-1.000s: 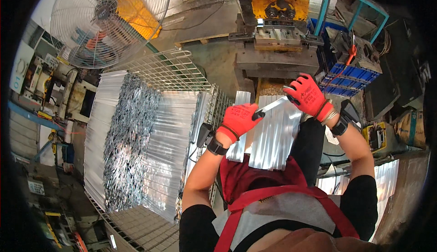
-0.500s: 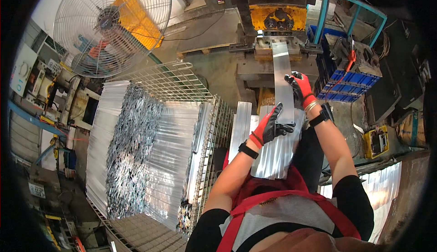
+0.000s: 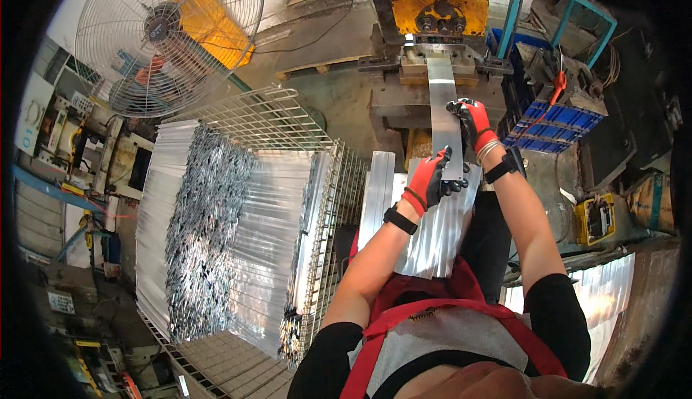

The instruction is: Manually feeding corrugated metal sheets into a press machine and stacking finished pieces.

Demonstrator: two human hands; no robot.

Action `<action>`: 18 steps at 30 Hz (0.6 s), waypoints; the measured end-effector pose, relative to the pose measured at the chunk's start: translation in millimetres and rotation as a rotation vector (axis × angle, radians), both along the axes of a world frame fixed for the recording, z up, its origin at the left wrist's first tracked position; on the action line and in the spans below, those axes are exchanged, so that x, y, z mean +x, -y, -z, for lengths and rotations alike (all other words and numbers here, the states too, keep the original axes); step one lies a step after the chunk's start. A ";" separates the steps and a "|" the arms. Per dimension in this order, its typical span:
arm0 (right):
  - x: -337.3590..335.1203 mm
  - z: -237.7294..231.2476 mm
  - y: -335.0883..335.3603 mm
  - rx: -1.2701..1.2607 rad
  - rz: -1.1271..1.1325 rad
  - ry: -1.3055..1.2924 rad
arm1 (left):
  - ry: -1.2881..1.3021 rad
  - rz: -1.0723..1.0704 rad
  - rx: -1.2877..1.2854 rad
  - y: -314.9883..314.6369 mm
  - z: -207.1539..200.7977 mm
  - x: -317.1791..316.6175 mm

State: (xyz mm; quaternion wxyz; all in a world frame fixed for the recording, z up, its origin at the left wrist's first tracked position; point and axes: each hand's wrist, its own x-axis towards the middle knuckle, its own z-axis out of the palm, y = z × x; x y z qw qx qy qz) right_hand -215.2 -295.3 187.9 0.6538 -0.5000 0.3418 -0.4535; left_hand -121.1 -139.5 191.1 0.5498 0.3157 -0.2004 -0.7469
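A long flat metal strip (image 3: 441, 89) runs from my hands to the press, its far end lying on the die block (image 3: 412, 64). My left hand (image 3: 435, 181), in a red and black glove, grips the strip's near end, with fingers beneath it. Against the strip's right edge, higher up, my right hand (image 3: 473, 121) is closed, gloved alike; its fingertips pinch that edge. Under the near end, a stack of similar shiny strips (image 3: 429, 244) lies at my lap.
To the left stands a wire mesh cage (image 3: 328, 219) packed with stacked metal strips (image 3: 270, 233). A large caged fan (image 3: 169, 35) is behind it. Blue crates (image 3: 555, 121) stand right of the press (image 3: 440, 13). A yellow tray (image 3: 595, 219) sits at the far right.
The whole view has shifted slightly. Both hands and the strip sit a little farther from my body, with the grip the same and the strip's far end still at the die block.
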 end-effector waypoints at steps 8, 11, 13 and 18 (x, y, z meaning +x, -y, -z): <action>-3.4 -20.1 -12.8 0.067 0.013 -0.121 | 0.090 -0.034 0.070 -0.9 -1.0 -2.7; -6.7 -12.7 -6.7 0.112 -0.006 -0.189 | 0.087 -0.015 0.023 -3.3 -3.0 -4.1; -4.6 2.7 4.6 0.139 -0.050 -0.186 | 0.052 -0.057 0.047 -1.3 4.4 -3.4; -18.6 30.7 31.2 0.063 -0.022 -0.027 | -0.164 -0.016 -0.043 -6.3 -3.0 -6.4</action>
